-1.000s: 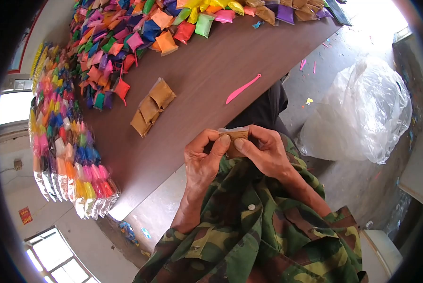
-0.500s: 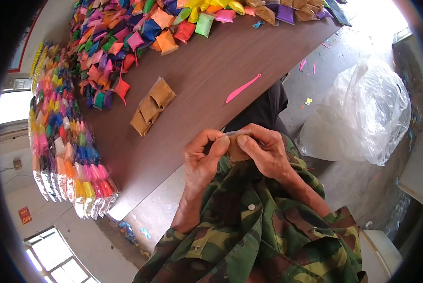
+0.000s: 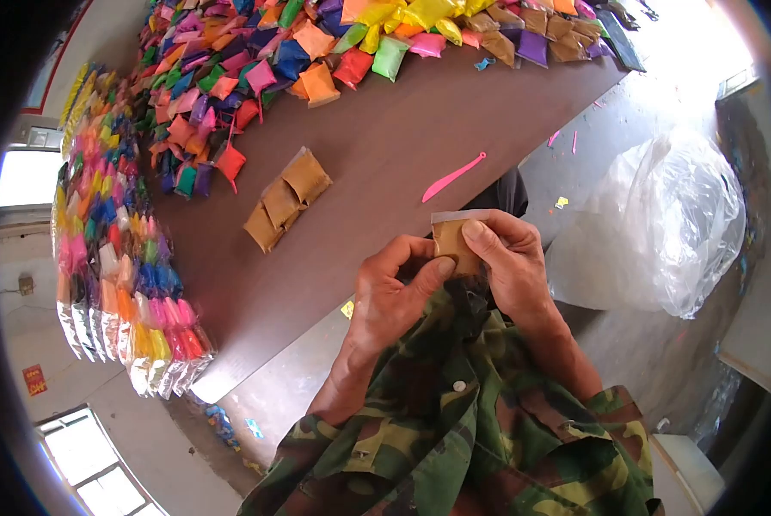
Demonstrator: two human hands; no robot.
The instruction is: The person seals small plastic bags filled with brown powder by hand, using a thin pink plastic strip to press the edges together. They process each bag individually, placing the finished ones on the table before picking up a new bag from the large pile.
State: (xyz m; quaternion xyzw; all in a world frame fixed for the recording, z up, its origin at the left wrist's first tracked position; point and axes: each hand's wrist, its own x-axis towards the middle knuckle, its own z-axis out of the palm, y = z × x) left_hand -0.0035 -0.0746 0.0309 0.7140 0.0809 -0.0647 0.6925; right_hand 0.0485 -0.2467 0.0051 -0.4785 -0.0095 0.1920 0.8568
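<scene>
A small clear packet with brown contents (image 3: 456, 244) is held between both hands in front of the camouflage jacket. My left hand (image 3: 396, 288) pinches its lower left side with thumb and fingers. My right hand (image 3: 507, 258) grips its upper right part, the thumb lying on its face. The packet's clear top edge points up. On the brown table (image 3: 351, 163), several brown packets (image 3: 284, 202) lie together in a row, left of my hands. A pink plastic knife (image 3: 454, 177) lies near the table's edge, beyond my hands.
Many colourful packets (image 3: 316, 84) are heaped at the table's far side. Stacked bags of coloured packets (image 3: 127, 284) line its left end. A large clear plastic bag (image 3: 660, 224) sits on the floor at right. A small blue piece (image 3: 484, 64) lies near the heap.
Both hands have shifted right, and the left hand has moved from the packet's top edge to its lower side. More of the packet shows. The view has shifted slightly.
</scene>
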